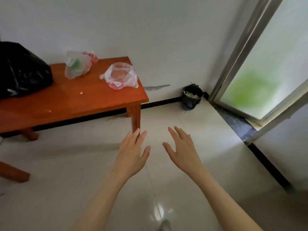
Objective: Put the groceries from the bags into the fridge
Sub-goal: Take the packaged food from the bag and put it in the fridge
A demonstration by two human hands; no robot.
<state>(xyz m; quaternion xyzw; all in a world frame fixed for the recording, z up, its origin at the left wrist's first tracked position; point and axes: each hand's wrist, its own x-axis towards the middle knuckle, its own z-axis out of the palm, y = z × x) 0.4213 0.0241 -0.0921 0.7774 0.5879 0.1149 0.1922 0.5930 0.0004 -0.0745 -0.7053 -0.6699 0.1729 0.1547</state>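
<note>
Both my hands hang over the floor, left [131, 155] and right [181, 150], grip wide, fingers spread, holding nothing. At 10 o'clock the counter [80, 100] carries two clear bags [78, 66] [120, 75], contents blurred, and a black bag [21, 70] cut off at 9 o'clock.

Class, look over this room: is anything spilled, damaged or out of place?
Small pale crumbs lie scattered on the wooden table, near the clear bags. A grey smear marks the wall just above the baseboard, beside the small bin. Nothing else stands out.
</note>
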